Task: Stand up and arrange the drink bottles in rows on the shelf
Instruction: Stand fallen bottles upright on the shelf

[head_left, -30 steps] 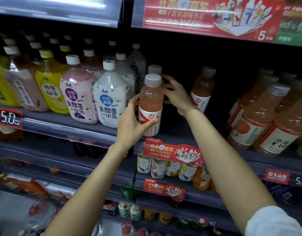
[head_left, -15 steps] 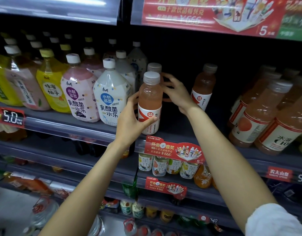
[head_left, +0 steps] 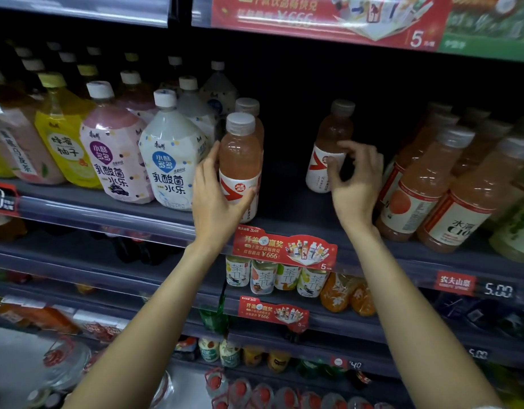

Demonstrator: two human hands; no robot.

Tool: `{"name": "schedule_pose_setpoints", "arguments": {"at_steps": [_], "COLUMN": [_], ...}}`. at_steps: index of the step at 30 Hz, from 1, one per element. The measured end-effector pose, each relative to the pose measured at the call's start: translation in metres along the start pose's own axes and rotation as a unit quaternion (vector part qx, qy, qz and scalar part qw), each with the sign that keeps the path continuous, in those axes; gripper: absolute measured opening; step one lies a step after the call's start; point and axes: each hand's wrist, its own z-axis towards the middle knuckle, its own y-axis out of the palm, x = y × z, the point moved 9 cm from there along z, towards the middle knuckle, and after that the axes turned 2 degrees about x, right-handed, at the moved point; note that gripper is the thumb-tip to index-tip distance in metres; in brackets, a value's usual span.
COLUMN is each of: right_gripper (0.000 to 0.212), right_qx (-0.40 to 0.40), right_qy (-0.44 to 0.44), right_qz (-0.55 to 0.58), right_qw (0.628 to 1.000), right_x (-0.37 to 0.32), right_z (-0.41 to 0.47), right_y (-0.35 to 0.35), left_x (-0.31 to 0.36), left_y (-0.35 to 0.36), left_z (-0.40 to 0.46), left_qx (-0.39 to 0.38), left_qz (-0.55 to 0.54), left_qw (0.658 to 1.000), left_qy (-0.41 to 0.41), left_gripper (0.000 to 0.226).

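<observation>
1. The right hand (head_left: 353, 181) is moving away from the bottle at the back of the left row. A moment ago it was reaching behind the front pink bottle (head_left: 240, 166). Now it is going across the dark gap to the lone pink bottle (head_left: 328, 149) farther back on the shelf (head_left: 284, 208).
2. Its fingers are curled and spread, right in front of that lone bottle. It is blurry there, so I cannot tell if they are touching it yet.
3. The left hand (head_left: 218, 199) is staying wrapped around the front pink bottle, thumb on one side, fingers on the other. That bottle is standing up at the front edge, next to the white bottle (head_left: 172, 160).
4. The second pink bottle (head_left: 249, 109) is standing right behind it, so that row looks tidy now.
5. I think the lone bottle is next: it probably needs pulling forward to start a new row in the gap.
</observation>
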Motion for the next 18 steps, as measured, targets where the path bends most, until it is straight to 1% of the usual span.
{"name": "schedule_pose_setpoints", "arguments": {"at_steps": [2,4,6,8,11,13,16,18], "right_gripper": [0.054,0.079,0.091,0.094,0.087,0.083,0.085,0.086], "right_qx": [-0.032,-0.086,-0.112,-0.109,-0.084,-0.082,-0.117,-0.146], "right_qy": [0.079,0.157,0.194,0.213,0.224,0.221,0.211,0.19], "right_qz": [-0.019,0.022,0.079,0.109,0.092,0.089,0.103,0.129], "right_qw": [0.996,0.984,0.971,0.965,0.967,0.968,0.965,0.962], "right_x": [0.03,0.053,0.063,0.068,0.073,0.069,0.051,0.033], "right_z": [0.006,0.009,0.01,0.011,0.012,0.009,-0.004,-0.017], "right_y": [0.012,0.035,0.055,0.064,0.066,0.062,0.053,0.043], "left_x": [0.0,0.0,0.0,-0.001,-0.003,-0.003,-0.004,-0.007], "left_y": [0.0,0.0,0.001,0.001,0.001,0.001,0.001,0.001], "left_z": [-0.001,-0.002,-0.002,-0.002,-0.001,-0.001,-0.003,-0.005], "left_qx": [0.002,0.003,0.001,-0.003,-0.008,-0.011,-0.019,-0.022], "left_qz": [-0.003,0.001,0.001,-0.004,-0.016,-0.018,-0.015,-0.019], "left_qw": [1.0,1.0,1.0,1.0,1.0,1.0,1.0,1.0], "left_qy": [-0.001,-0.003,-0.005,-0.008,-0.012,-0.012,-0.01,-0.01], "left_gripper": [0.086,0.086,0.086,0.087,0.088,0.089,0.09,0.091]}}
